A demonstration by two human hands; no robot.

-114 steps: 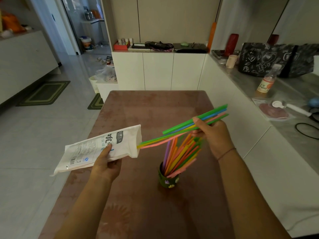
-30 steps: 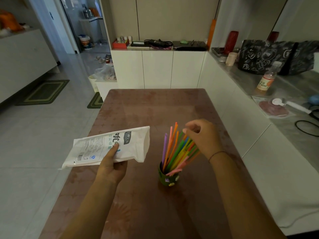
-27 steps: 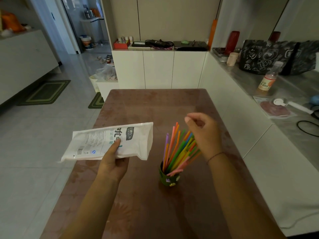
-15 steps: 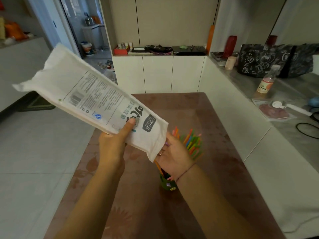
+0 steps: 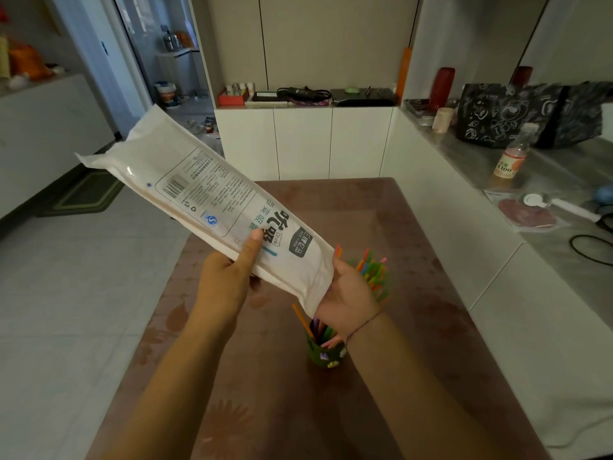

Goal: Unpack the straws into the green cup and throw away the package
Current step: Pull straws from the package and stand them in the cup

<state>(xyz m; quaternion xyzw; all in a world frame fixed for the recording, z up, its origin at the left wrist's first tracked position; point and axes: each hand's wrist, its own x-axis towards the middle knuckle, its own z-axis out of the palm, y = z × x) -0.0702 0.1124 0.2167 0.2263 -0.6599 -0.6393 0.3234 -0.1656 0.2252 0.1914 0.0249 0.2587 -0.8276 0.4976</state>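
A long white straw package (image 5: 212,200) is tilted in the air over the brown table (image 5: 358,207), its open end pointing down and to the right. My left hand (image 5: 225,283) grips its lower half, thumb on the printed face. At the open end my right hand (image 5: 348,293) is cupped palm up, touching the bag; the bag hides its fingers. Below it stands the green cup (image 5: 326,355) with several coloured straws (image 5: 373,270) fanned out behind my right hand. No straw shows at the bag's mouth.
White cabinets (image 5: 305,141) stand beyond the table's far end. A grey counter (image 5: 481,161) runs along the right with a dark patterned bag (image 5: 517,114), an orange-label bottle (image 5: 509,157) and a black cable (image 5: 593,247). Tiled floor (image 5: 73,293) lies to the left.
The last bundle of straws went into the cup. My left hand then raised and tipped the package mouth-down, and my right hand moved from the straw tops to under the open end.
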